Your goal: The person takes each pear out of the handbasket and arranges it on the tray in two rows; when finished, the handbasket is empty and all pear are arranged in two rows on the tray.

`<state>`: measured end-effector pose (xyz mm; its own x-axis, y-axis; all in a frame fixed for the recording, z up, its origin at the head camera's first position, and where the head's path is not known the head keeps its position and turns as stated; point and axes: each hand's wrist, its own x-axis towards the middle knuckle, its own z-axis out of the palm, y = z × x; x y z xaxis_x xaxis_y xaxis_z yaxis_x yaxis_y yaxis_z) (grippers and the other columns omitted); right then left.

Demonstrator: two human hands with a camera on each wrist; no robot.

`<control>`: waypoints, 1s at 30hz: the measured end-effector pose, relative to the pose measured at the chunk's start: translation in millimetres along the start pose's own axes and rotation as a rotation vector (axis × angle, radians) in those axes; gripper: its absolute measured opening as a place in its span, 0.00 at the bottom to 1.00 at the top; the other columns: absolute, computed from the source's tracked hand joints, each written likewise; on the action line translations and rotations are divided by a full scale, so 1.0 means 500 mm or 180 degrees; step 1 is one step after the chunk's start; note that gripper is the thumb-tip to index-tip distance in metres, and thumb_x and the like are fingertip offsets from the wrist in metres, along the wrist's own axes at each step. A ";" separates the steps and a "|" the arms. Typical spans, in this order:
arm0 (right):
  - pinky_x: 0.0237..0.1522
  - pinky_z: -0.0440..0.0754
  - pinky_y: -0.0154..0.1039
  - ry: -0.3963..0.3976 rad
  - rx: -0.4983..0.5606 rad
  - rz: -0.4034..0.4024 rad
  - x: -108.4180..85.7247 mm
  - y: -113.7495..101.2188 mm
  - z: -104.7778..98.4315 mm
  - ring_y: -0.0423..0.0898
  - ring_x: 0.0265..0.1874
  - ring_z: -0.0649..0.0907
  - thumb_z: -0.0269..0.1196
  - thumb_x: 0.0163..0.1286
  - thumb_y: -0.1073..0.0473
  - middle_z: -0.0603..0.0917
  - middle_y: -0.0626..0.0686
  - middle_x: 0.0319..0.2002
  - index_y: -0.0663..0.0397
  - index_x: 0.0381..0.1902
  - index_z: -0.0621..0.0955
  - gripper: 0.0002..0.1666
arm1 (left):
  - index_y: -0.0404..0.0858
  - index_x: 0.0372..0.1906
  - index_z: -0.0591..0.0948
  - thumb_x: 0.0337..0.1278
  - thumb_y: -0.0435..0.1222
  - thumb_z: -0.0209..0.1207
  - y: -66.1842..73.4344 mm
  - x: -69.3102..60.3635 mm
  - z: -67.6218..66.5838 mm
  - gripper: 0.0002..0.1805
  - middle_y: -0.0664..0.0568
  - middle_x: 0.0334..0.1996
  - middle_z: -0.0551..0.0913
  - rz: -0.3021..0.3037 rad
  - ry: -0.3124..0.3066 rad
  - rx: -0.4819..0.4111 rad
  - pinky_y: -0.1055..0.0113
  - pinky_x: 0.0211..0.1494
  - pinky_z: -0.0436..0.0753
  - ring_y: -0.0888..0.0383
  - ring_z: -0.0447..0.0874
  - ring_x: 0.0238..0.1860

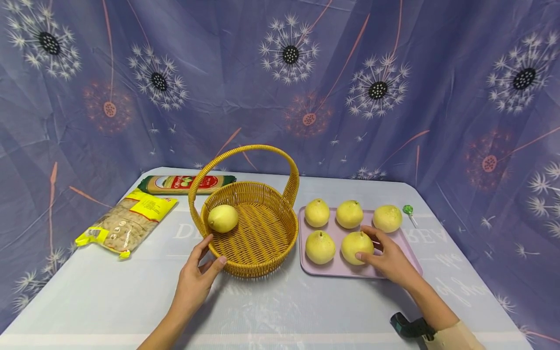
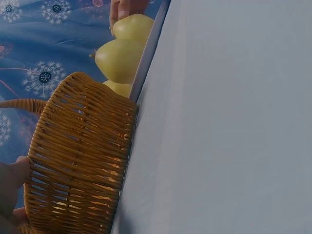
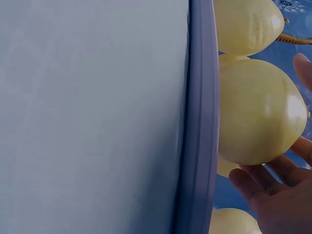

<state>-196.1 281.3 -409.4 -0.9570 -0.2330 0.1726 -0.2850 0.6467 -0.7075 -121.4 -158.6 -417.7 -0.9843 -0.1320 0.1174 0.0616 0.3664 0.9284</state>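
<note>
In the head view a golden wicker basket (image 1: 258, 268) with a tall arched handle stands mid-table, one yellow pear (image 1: 223, 218) inside at its left. My left hand (image 1: 194, 278) holds the basket's near-left rim between thumb and fingers. To the right, a pink tray (image 1: 312, 268) carries several yellow pears. Around the front-row pear (image 1: 356, 248) nearest its middle, my right hand (image 1: 389, 257) has its thumb and fingers spread. In the right wrist view the fingers (image 3: 253, 187) touch this pear's side, while a small gap shows beside the thumb. The pear sits on the tray.
A yellow-and-clear bag (image 1: 131, 218) of pale food lies at the left. Behind it is a long green-and-red pasta-like packet (image 1: 188, 183). Beyond the tray's right edge lies a green lollipop (image 1: 409, 212). A dandelion-patterned curtain (image 1: 245, 87) closes off the back and sides.
</note>
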 end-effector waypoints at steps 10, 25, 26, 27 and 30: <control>0.64 0.73 0.30 0.0083 0.0160 -0.0207 0.000 -0.020 -0.011 0.60 0.63 0.71 0.69 0.59 0.55 0.69 0.65 0.65 0.63 0.65 0.65 0.40 | 0.47 0.72 0.58 0.62 0.45 0.58 0.001 0.001 0.000 0.36 0.43 0.72 0.58 0.0025 0.0020 0.0026 0.51 0.64 0.75 0.42 0.61 0.71; 0.61 0.61 0.10 0.0374 0.0059 -0.0614 0.010 -0.085 -0.024 0.38 0.63 0.71 0.72 0.55 0.58 0.72 0.59 0.64 0.59 0.63 0.68 0.40 | 0.47 0.72 0.59 0.62 0.44 0.59 0.003 0.002 0.001 0.35 0.43 0.72 0.59 0.0052 0.0032 0.0013 0.52 0.64 0.76 0.43 0.61 0.70; 0.61 0.61 0.10 0.0374 0.0090 -0.0650 0.011 -0.091 -0.022 0.40 0.63 0.70 0.72 0.55 0.59 0.71 0.59 0.63 0.59 0.63 0.68 0.40 | 0.48 0.72 0.59 0.62 0.43 0.59 0.002 0.002 0.001 0.35 0.43 0.72 0.59 0.0048 0.0031 0.0010 0.52 0.64 0.76 0.43 0.61 0.70; 0.61 0.60 0.10 0.0373 0.0109 -0.0681 0.012 -0.098 -0.020 0.42 0.64 0.70 0.71 0.55 0.60 0.71 0.59 0.63 0.60 0.64 0.68 0.40 | 0.47 0.72 0.59 0.62 0.43 0.59 0.002 0.002 0.001 0.35 0.43 0.72 0.59 0.0047 0.0030 0.0007 0.52 0.64 0.75 0.43 0.61 0.70; 0.66 0.62 0.17 0.0355 0.0138 -0.0704 0.015 -0.121 -0.012 0.52 0.64 0.69 0.71 0.55 0.61 0.72 0.58 0.63 0.57 0.65 0.68 0.40 | 0.47 0.72 0.59 0.62 0.43 0.59 0.001 0.001 0.001 0.35 0.43 0.72 0.59 0.0045 0.0029 0.0000 0.52 0.64 0.75 0.43 0.61 0.70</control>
<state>-186.6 244.9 -361.1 -0.8722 -0.2823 0.3994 -0.4880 0.5566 -0.6723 -121.9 -158.2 -417.1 -0.9817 -0.1353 0.1337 0.0754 0.3684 0.9266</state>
